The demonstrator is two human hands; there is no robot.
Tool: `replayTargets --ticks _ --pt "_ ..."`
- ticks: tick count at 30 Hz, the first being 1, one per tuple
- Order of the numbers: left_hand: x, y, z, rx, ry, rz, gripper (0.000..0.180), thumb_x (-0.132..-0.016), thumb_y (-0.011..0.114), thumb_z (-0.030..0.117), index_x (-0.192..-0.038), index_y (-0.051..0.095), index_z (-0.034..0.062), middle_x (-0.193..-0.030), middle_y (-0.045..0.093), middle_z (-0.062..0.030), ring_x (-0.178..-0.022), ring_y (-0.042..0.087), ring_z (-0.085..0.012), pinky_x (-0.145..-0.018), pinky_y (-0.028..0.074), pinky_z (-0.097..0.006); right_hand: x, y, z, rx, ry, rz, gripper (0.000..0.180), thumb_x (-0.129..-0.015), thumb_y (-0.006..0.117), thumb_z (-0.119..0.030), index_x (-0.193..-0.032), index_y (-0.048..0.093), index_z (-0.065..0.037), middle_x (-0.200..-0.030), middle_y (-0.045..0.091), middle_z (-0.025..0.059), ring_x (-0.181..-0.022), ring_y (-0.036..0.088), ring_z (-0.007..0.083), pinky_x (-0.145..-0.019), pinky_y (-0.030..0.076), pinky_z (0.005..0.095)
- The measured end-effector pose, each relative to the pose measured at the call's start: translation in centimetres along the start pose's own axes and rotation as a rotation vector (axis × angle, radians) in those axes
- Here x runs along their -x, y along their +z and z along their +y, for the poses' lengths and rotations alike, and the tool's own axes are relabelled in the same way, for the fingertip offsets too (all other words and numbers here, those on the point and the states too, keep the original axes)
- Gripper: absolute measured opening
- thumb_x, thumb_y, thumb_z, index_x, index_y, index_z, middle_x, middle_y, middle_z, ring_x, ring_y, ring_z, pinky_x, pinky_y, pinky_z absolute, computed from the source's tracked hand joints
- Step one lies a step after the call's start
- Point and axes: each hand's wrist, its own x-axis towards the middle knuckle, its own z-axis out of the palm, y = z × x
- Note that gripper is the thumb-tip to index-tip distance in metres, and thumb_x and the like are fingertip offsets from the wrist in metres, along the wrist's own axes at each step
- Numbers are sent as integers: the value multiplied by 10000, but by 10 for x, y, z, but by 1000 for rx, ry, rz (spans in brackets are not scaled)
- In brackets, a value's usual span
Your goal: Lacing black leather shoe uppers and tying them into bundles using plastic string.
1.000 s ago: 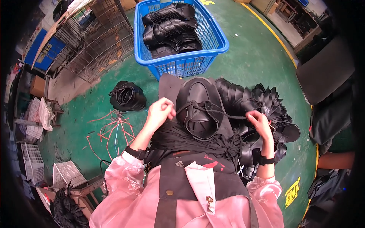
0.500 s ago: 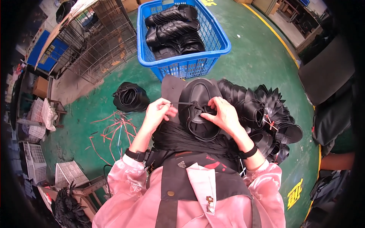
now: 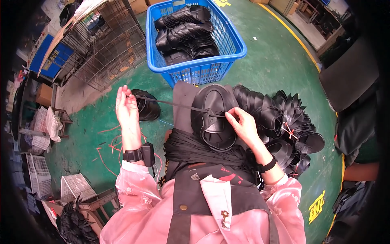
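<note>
On her lap, the left hand (image 3: 126,106) has now pulled the black lace (image 3: 170,103) taut, while the right hand (image 3: 242,124) pinches it at the black shoe upper (image 3: 213,118).

Black cord (image 3: 174,104): far end hidden inside left hand (image 3: 126,106). Black moulded piece (image 3: 214,118): lower edge partly covered by right hand (image 3: 243,124).

Yellow painted floor marking (image 3: 317,206) at lower right; brown cardboard boxes (image 3: 138,5) beyond the wire cage, top.
</note>
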Motion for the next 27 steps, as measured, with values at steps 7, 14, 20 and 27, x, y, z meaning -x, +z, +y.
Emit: replayTargets --ticks 7,14,20,27 --pt "67 84 -32 -656 -178 -293 365 -929 551 114 -1251 419 3 -950 676 -136 -463 351 -29 -398 271 -183 -6 8 46 -250 130 -40 238 -888 639 -257 -924 645 -22 -682 591 26 -626 510 69 -597 430 256" --pt "122 111 -111 -1085 -50 -927 136 -870 649 120 -917 681 -5 -883 693 -39 -776 666 -159 -672 513 -299 -3 5 44 -494 158 -56 200 -913 631 -197 -912 646 2 -729 586 -49 -687 488 28 -624 409 211" --pt "136 120 -120 -1389 423 -1211 85 -772 680 109 -818 690 38 -785 595 -59 -768 611 -248 -683 499 -355 -1 5 48 -604 179 -70 177 -919 631 -171 -922 653 4 -766 599 -57 -708 493 11 -629 404 189" --pt "146 119 -122 -1414 390 -1147 66 -740 682 92 -764 670 32 -759 576 -69 -761 597 -245 -688 494 -369 -2 6 49 -565 173 -76 183 -901 662 -183 -929 655 -2 -769 625 -42 -705 515 8 -628 412 182"
